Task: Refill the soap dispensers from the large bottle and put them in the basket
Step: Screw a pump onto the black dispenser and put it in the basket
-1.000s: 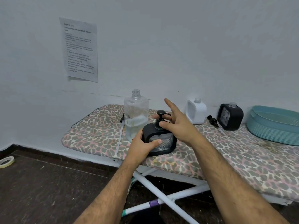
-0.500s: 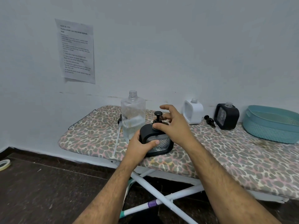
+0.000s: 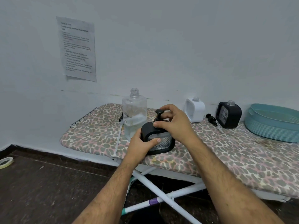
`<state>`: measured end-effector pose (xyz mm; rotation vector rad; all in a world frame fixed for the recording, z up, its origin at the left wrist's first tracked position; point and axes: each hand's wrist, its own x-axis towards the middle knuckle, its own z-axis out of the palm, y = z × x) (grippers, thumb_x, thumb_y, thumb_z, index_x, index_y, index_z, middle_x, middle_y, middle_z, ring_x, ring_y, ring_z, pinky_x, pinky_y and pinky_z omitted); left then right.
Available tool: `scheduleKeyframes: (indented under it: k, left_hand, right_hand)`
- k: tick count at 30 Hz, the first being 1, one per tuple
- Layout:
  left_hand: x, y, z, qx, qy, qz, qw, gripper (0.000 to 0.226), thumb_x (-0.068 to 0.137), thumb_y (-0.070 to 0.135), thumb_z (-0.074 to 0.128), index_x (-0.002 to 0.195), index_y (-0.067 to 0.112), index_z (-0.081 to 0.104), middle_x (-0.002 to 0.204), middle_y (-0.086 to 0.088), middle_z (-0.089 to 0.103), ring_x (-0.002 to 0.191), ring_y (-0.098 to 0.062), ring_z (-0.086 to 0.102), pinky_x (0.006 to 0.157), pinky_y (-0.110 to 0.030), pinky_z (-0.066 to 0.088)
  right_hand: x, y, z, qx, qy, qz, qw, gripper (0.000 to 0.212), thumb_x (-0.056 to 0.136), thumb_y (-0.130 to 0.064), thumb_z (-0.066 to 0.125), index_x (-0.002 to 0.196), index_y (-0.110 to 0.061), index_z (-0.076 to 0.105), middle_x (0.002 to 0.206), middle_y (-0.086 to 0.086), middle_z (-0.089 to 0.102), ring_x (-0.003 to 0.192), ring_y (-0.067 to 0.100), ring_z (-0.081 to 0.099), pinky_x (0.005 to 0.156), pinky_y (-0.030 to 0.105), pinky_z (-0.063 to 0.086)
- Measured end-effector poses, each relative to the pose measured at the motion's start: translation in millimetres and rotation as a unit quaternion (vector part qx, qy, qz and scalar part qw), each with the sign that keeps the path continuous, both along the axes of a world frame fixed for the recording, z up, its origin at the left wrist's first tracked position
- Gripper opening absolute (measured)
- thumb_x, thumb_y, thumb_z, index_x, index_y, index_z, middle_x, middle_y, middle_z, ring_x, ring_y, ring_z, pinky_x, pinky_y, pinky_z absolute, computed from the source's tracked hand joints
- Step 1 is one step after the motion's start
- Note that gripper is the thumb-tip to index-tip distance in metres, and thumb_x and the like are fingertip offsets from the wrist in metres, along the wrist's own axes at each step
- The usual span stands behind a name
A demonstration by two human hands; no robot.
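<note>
The large bottle (image 3: 134,113) is made of clear, glossy plastic, and the black dispenser (image 3: 159,138) is cased in matt black plastic around a clear, diamond-textured window. The white dispenser (image 3: 195,110) is seen as smooth white plastic, the second black dispenser (image 3: 229,114) as matt black, and the basket (image 3: 273,122) as ribbed teal plastic. The counter (image 3: 226,151) is covered in leopard-print cloth over white-painted metal legs (image 3: 163,196), a sheet of matt paper (image 3: 76,49) is stuck to the smooth painted wall, and the floor (image 3: 48,188) looks dark and rough.
</note>
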<state>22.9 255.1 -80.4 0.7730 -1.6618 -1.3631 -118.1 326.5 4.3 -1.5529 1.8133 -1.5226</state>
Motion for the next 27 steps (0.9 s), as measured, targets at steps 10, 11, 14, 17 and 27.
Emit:
scheduleKeyframes:
  k: [10,11,14,17,27]
  left_hand:
    - [0.6,1.6,0.9,0.002,-0.003,0.000,1.000,0.052,0.075,0.019,0.085,0.119,0.026,0.059,0.108,0.005,0.072,0.098,-0.009,0.069,0.084,-0.028,0.055]
    - [0.4,1.8,1.1,0.003,-0.001,-0.001,1.000,0.051,0.075,0.019,0.085,0.118,0.027,0.059,0.108,0.005,0.072,0.098,-0.008,0.069,0.084,-0.028,0.055]
    - [0.2,1.4,0.4,0.004,0.003,-0.003,1.000,0.052,0.074,0.019,0.086,0.118,0.027,0.059,0.108,0.005,0.072,0.098,-0.008,0.069,0.085,-0.030,0.055]
    - [0.6,0.8,0.3,0.002,0.001,0.004,1.000,0.051,0.073,0.020,0.086,0.116,0.029,0.060,0.108,0.006,0.072,0.098,-0.008,0.069,0.086,-0.030,0.056]
    - [0.8,-0.1,-0.2,-0.008,-0.007,0.001,1.000,0.055,0.072,0.026,0.086,0.121,0.026,0.061,0.109,0.006,0.072,0.100,-0.008,0.068,0.091,-0.033,0.054]
  right_hand:
    - [-4.9,2.7,-2.8,0.042,-0.093,0.125,0.987,0.064,0.089,-0.003,0.068,0.143,-0.026,0.043,0.118,0.003,0.071,0.113,0.016,0.065,0.098,0.037,0.054]
    - [-7.2,2.7,-2.3,0.041,-0.095,0.132,0.986,0.063,0.090,0.001,0.066,0.143,-0.023,0.044,0.116,0.004,0.072,0.113,0.017,0.066,0.097,0.036,0.054]
    - [-8.5,2.5,-0.5,0.025,-0.048,0.116,0.992,0.053,0.088,0.002,0.069,0.134,-0.018,0.053,0.107,-0.001,0.075,0.106,0.009,0.068,0.092,0.026,0.054]
    - [-8.9,2.5,2.0,0.022,-0.035,0.102,0.994,0.041,0.083,0.002,0.073,0.117,-0.016,0.061,0.092,-0.011,0.076,0.091,-0.001,0.069,0.076,0.013,0.051]
    - [18.4,-1.2,-8.3,-0.028,0.067,-0.079,0.994,0.038,0.075,-0.026,0.083,0.105,-0.028,0.058,0.098,-0.009,0.070,0.092,0.008,0.066,0.080,0.026,0.051]
